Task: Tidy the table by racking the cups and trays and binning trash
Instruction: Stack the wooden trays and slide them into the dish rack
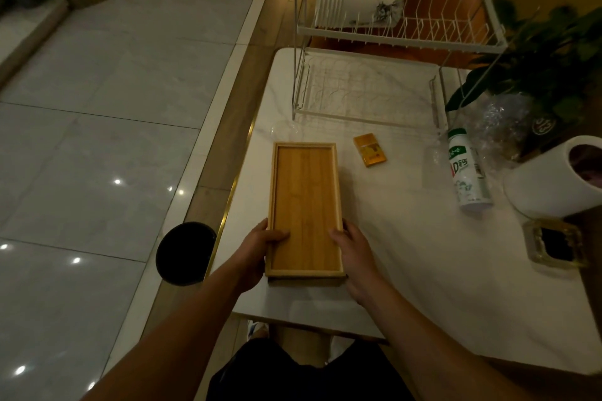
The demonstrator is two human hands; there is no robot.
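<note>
While I hold the wooden tray (304, 205) by its two long sides close to its near end, it points lengthwise away from me over the left part of the white table (407, 238). My left hand (257, 247) and right hand (355, 254) each grip the rim, with the thumb on the inner floor. I cannot tell if the tray touches the table. Behind it stands the white rack (391, 38), with stacked paper cups (342, 5) lying in the upper tier. A black bin (185, 252) is on the floor, left of the table.

A home: dish rack (400, 32), potted plant (553, 52), tiled floor (97, 107).
</note>
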